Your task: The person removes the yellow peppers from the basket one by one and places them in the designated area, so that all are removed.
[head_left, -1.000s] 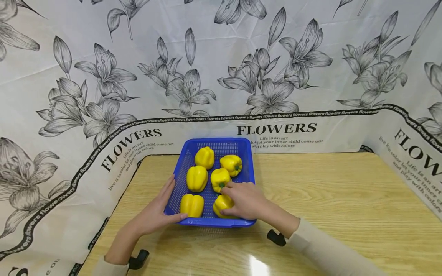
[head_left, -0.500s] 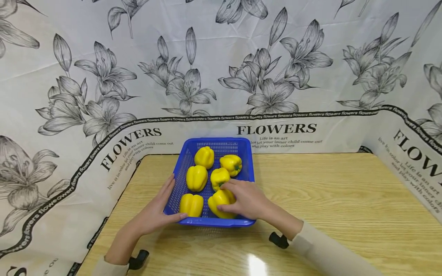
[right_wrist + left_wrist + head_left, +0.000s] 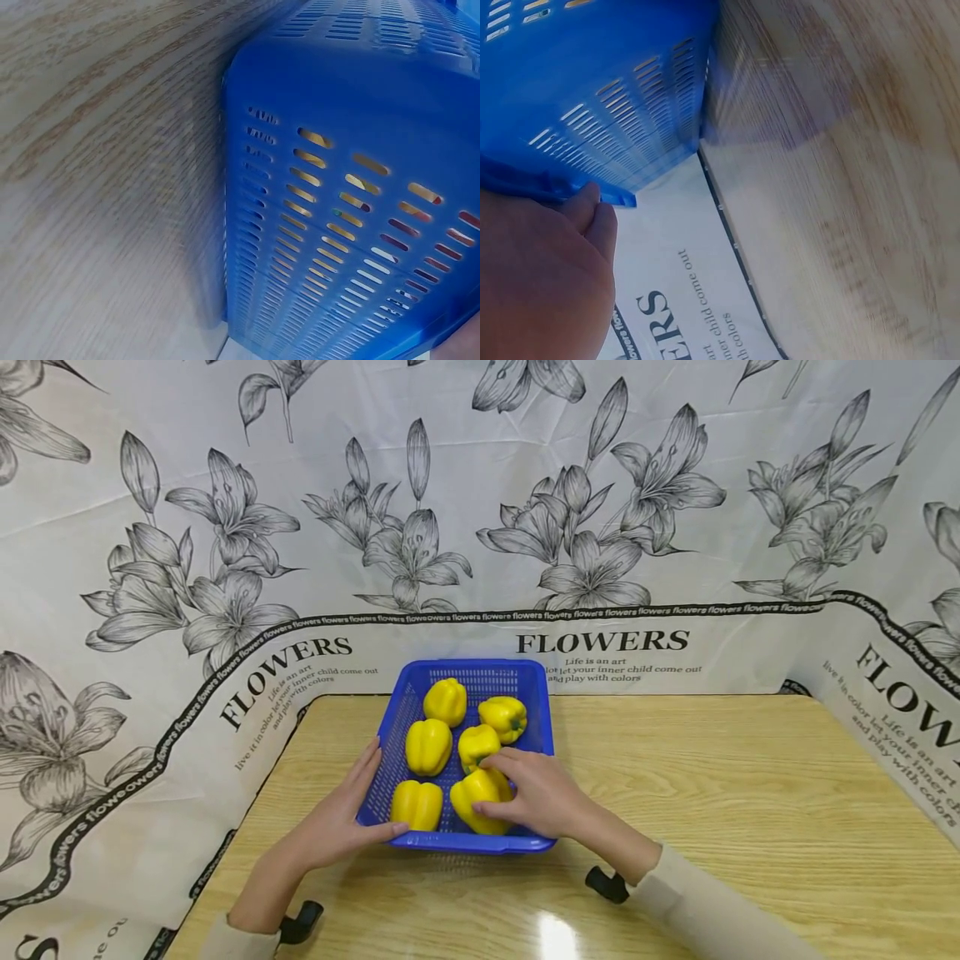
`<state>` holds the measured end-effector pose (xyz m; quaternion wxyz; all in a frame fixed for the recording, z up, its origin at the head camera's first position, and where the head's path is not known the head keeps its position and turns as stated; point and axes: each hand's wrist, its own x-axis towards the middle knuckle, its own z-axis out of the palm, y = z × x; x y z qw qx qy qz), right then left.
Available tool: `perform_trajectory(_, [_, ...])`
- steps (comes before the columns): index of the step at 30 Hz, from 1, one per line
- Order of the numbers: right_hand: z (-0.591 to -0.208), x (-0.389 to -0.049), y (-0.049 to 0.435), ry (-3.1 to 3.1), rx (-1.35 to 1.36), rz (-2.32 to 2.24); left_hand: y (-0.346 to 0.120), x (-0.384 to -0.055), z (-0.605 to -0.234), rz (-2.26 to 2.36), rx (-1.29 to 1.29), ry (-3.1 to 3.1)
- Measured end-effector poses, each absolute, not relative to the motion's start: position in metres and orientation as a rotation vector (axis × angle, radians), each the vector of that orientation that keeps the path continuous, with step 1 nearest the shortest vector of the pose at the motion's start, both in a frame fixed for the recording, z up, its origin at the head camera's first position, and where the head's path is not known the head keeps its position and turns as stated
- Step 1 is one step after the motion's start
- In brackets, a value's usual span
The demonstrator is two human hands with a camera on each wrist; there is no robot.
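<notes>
In the head view, a blue plastic basket (image 3: 551, 710) with slotted walls holds several yellow bell peppers. My left hand (image 3: 330, 831) holds its near left corner, thumb on the front rim and fingers along the left side. The left wrist view shows that hand (image 3: 544, 274) at the basket's rim. Inside the near right corner, my right hand (image 3: 536, 793) grips a yellow bell pepper (image 3: 476, 802) between thumb and fingers. Just beyond its fingertips sits another bell pepper (image 3: 477, 745), and a third (image 3: 417, 806) lies in the near left corner.
The basket stands on a wood-grain table (image 3: 712, 777), close to the back edge. A white cloth (image 3: 480, 527) with printed flowers hangs behind and at the sides. Black wrist mounts (image 3: 606, 883) stick out under both forearms.
My right hand has shifted the near right bell pepper a little to the left and turned it, then stays almost still. The left hand and the basket keep their place.
</notes>
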<state>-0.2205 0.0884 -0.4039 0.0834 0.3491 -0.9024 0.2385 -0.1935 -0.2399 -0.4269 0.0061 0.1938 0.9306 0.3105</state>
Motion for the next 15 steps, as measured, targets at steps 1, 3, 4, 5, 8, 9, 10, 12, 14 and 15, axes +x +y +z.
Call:
perform_trajectory(1, [-0.4041, -0.2207, 0.0887, -2.685, 1.043, 0.723, -0.2399, -0.1938, -0.4271, 0.971, 0.608, 2.913])
perform_trajectory(3, [-0.4046, -0.2210, 0.0896, -2.668, 1.041, 0.767, -0.2401, -0.1939, -0.4272, 0.972, 0.607, 2.913])
perform_trajectory(4, [-0.4044, -0.2210, 0.0899, -2.659, 1.038, 0.794, -0.2402, -0.1944, -0.4276, 0.971, 0.608, 2.915])
perform_trajectory(5, [-0.4046, -0.2211, 0.0901, -2.648, 1.037, 0.821, -0.2404, -0.1945, -0.4276, 0.973, 0.607, 2.915])
perform_trajectory(8, [-0.4052, -0.2215, 0.0910, -2.619, 1.028, 0.920, -0.2408, -0.1944, -0.4275, 0.982, 0.605, 2.912])
perform_trajectory(9, [-0.4054, -0.2218, 0.0912, -2.608, 1.026, 0.966, -0.2408, -0.1942, -0.4274, 0.985, 0.605, 2.909])
perform_trajectory(10, [-0.4052, -0.2219, 0.0913, -2.599, 1.022, 1.011, -0.2409, -0.1942, -0.4274, 0.987, 0.607, 2.908])
perform_trajectory(12, [-0.4053, -0.2230, 0.0918, -2.579, 1.009, 1.112, -0.2409, -0.1938, -0.4271, 0.989, 0.605, 2.907])
perform_trajectory(14, [-0.4053, -0.2247, 0.0923, -2.553, 0.995, 1.242, -0.2408, -0.1936, -0.4272, 0.989, 0.605, 2.906])
perform_trajectory(15, [-0.4052, -0.2257, 0.0926, -2.541, 0.989, 1.302, -0.2408, -0.1937, -0.4274, 0.993, 0.606, 2.905])
